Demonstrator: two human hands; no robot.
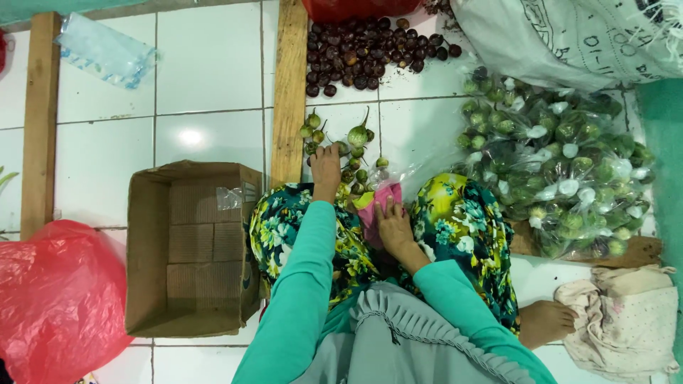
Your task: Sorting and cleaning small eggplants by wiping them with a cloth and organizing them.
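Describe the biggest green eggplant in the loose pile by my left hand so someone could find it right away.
Start at the upright wooden plank running up the white tile floor, right of the open cardboard box. Just right of its lower end lies a loose pile of small green eggplants, above the left hand. The one meant is the largest, topmost, with a curved stem pointing up.

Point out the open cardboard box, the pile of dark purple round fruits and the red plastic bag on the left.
Open brown cardboard box (186, 245): head view, on its inner floor.
Pile of dark purple round fruits (363, 53): head view, pile's middle.
Crumpled red plastic bag (57, 299): head view, on its bulging middle.
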